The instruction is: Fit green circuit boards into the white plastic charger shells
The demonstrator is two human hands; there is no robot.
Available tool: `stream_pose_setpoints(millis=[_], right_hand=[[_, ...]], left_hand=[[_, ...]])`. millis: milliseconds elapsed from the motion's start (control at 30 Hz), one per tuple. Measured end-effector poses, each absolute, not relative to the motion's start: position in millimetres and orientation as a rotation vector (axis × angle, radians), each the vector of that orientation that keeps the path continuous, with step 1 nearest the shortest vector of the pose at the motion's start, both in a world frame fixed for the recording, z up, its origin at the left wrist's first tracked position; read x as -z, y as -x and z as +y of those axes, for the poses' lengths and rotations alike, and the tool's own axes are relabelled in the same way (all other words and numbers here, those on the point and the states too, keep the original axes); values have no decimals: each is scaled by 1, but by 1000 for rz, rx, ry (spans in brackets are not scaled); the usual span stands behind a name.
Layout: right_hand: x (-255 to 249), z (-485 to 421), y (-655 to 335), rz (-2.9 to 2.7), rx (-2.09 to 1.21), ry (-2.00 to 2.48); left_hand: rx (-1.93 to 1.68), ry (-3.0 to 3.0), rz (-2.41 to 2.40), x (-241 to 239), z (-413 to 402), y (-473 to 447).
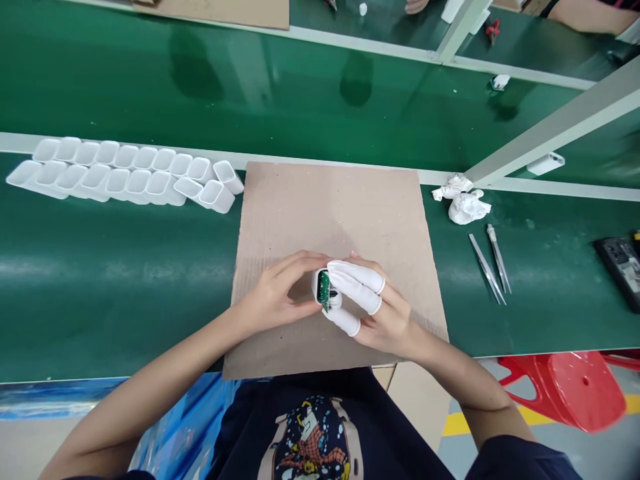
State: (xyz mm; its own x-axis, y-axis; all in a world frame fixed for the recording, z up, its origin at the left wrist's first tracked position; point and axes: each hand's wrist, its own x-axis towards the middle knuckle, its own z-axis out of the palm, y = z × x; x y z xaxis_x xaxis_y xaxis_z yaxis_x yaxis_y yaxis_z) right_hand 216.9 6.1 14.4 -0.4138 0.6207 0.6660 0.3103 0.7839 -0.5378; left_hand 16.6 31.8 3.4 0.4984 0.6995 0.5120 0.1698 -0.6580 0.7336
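Above the cardboard sheet [333, 207], both hands meet around a small white plastic housing [317, 283] with a green circuit board [325, 291] at its open end. My left hand [277, 290] grips the housing from the left, thumb below and fingers above. White finger cots cover the thumb and two fingers of my right hand [373, 300]. Those covered fingertips close on the circuit board at the mouth of the housing. How deep the board sits inside cannot be made out.
Two rows of white open-ended housings [117, 180] stand at the left. On the right lie two tweezers [487, 268], crumpled white tissue [467, 207] and a black device [620, 270]. A pale metal post [555, 127] rises there. A red stool [575, 390] is below. Across the bench, another person's arm [585, 15] shows.
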Motion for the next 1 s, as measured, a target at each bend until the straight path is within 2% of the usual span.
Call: stream_pose_setpoints(millis=[467, 1000], right_hand=[[-15, 17, -225, -2175, -248, 685], [-3, 20, -223, -2221, -292, 702]], left_hand=[[-1077, -1977, 639, 0, 33, -14], [-1039, -1997, 697, 3, 34, -13]])
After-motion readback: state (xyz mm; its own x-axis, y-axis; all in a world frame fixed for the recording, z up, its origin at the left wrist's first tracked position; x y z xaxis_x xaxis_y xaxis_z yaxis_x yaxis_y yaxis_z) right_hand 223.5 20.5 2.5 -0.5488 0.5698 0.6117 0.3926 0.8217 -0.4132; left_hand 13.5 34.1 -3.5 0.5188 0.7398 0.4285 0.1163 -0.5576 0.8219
